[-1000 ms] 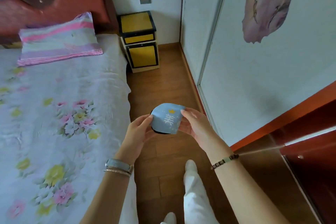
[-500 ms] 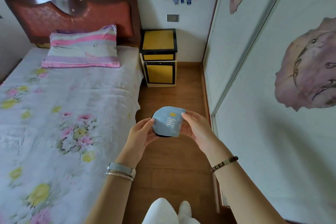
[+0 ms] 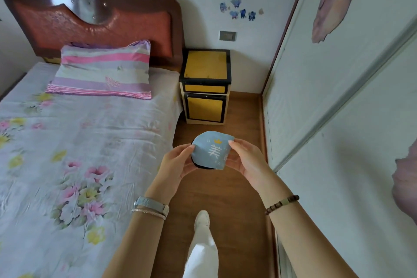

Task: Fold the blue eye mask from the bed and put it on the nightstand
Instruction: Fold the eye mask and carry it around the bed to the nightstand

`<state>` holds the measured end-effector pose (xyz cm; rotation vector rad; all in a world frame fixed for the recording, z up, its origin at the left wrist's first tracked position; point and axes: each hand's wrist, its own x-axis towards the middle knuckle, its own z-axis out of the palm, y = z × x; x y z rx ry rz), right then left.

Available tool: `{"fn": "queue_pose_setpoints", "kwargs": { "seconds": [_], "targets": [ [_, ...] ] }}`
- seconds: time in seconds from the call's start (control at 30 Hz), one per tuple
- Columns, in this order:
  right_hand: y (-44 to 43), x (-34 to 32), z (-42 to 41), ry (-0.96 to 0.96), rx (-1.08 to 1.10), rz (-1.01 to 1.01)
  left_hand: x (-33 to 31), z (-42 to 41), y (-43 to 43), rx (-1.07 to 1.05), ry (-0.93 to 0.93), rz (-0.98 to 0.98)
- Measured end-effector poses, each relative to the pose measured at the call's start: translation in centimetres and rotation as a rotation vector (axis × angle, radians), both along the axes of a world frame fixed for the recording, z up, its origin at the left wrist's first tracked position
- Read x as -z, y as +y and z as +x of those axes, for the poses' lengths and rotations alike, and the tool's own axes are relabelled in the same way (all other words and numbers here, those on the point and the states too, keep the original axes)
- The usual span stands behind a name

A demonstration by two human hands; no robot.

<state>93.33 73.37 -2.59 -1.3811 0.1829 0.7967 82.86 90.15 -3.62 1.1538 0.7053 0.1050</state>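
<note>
The folding looks finished: the blue eye mask [image 3: 211,150] is doubled into a compact half-round, its black lining showing along the near edge, and it is held in the air above the wooden floor [image 3: 221,189], to the right of the bed [image 3: 79,142]. The left hand [image 3: 174,165] pinches its left edge between thumb and fingers; the right hand [image 3: 244,160] pinches the right edge the same way, thumb on top. The step in hand appears to be the carry.

Next, the person would need to move farther along the aisle to the yellow nightstand [image 3: 205,65], keep the fold pressed shut, and lay the mask flat on its bare top.

Counted: one mask, one nightstand, one bed, one striped pillow [image 3: 103,70], two hands.
</note>
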Motion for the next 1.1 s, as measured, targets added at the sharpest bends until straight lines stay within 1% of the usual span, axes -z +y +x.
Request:
{"fn": "queue_pose_setpoints", "kwargs": {
  "seconds": [0.23,0.43,0.73,1.1],
  "targets": [
    [7.8,-2.0,8.4,-0.047,0.010,-0.007,-1.5,8.8,7.6,-0.009,-0.034,-0.017],
    [11.8,-2.7,13.8,-0.039,0.021,0.008,-2.5,14.3,12.0,0.029,-0.047,0.002],
    [15.8,-1.9,22.6,-0.013,-0.022,0.019,-2.4,22.6,15.4,-0.030,0.002,0.048],
    [20.0,-0.6,38.2,0.007,-0.056,0.029,-1.4,37.0,18.8,-0.109,0.091,0.109]
  ]
}}
